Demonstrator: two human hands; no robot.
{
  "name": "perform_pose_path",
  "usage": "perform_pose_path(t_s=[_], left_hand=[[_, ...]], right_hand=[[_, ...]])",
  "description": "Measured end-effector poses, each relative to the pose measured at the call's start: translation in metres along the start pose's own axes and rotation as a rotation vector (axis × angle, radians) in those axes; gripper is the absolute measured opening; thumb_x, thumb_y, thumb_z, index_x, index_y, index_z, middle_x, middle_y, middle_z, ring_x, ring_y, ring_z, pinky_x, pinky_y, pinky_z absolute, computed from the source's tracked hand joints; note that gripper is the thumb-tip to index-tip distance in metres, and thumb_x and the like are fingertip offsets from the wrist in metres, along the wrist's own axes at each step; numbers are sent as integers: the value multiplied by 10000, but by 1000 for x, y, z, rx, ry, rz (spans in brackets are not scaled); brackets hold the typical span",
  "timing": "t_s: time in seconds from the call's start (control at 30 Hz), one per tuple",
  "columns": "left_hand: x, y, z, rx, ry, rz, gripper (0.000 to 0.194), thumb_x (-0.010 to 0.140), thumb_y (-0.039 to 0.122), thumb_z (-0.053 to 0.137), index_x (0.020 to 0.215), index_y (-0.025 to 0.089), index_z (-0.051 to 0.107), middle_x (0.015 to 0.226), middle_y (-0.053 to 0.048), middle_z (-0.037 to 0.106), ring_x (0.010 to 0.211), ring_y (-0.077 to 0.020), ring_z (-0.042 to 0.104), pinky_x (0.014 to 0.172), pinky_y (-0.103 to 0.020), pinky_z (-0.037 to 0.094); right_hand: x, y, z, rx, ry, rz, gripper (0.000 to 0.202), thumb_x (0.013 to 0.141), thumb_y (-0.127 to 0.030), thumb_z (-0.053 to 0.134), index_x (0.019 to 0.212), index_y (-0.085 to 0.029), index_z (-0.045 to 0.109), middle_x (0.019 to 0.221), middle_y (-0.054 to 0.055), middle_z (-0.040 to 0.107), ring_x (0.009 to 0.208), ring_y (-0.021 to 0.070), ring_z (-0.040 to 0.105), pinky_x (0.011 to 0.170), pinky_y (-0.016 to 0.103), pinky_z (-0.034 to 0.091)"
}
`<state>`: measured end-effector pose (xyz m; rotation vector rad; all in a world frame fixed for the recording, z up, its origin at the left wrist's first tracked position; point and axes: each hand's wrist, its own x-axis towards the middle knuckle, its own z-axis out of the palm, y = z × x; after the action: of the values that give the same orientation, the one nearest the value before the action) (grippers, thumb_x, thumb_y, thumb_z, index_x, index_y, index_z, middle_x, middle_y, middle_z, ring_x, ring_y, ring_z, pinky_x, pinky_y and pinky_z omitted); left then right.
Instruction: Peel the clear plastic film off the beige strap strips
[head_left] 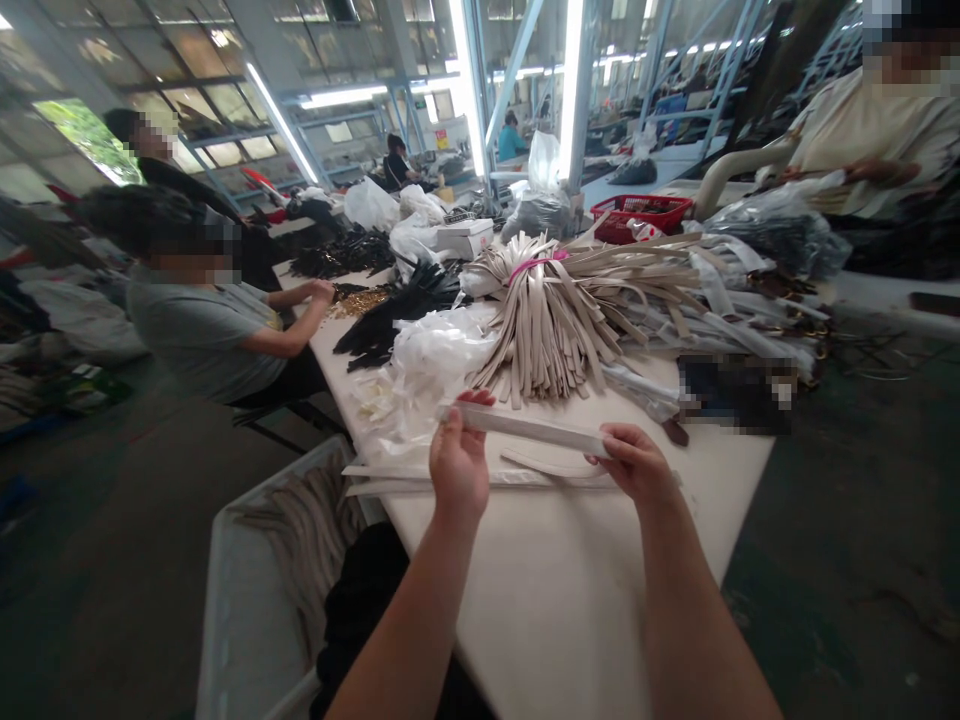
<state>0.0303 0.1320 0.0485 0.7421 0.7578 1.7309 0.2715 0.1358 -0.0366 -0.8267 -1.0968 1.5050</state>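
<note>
A pale strap [536, 427], apparently in a thin whitish plastic sleeve, is stretched between my two hands above the table. My left hand [459, 460] grips its left end between thumb and fingers. At the other end, my right hand [636, 460] pinches it with closed fingers. Below lie more long pale strips [420, 480], running across the table under my hands. Just beyond stands a big bundle of beige straps [551, 340], bound by a pink tie [536, 264]. Crumpled clear plastic [442, 350] lies to the left of the bundle.
Black straps [401, 315] and a red basket [641, 217] lie farther back on the white table [555, 600]. Plastic-wrapped straps [750, 310] are piled at right. A white bin [225, 590] with beige straps stands at lower left. A seated person [202, 320] works at the left edge.
</note>
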Motion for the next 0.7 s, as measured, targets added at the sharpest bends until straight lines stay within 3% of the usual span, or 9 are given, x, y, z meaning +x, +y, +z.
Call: perform_pose_path(t_s=[0.1,0.2,0.37,0.53,0.7], left_hand=[[30,32,-19,-36,86,36,254,948,366,544,1123,198,615,1170,-104,700,1093,-232,660,999,-433,468],[51,56,-46,-14,213,38,205,981,326,470,1060,191,601,1097,-92,721,996,-210,691,916,-403,509],[69,74,-116,208,453,24,221,997,303,418,950,154,575,804,-53,717,665,-167,682,689,-304,513],[75,83,-195,394,632,-66,278,1014,310,357,889,148,545,707,-31,686,556,-153,640,597,-264,469],[80,99,-253,395,705,-117,297,1017,285,309,853,156,521,725,-50,674,622,-179,664,633,-310,510]], right_hand=[[-2,-1,-4,85,47,-78,324,774,-490,698,669,-201,597,467,-48,367,421,96,280,493,296,405],[-2,-4,-4,179,95,-163,298,794,-418,692,625,-212,559,456,-73,247,439,108,298,614,345,468],[0,-6,-8,151,107,-104,278,800,-364,709,631,-205,556,489,-75,261,455,101,267,631,335,463],[4,1,-14,-3,39,2,308,806,-415,709,647,-181,588,513,-47,364,466,93,243,473,259,304],[6,6,-14,-200,-35,63,345,823,-476,679,702,-156,632,529,-37,379,495,98,245,463,255,160]])
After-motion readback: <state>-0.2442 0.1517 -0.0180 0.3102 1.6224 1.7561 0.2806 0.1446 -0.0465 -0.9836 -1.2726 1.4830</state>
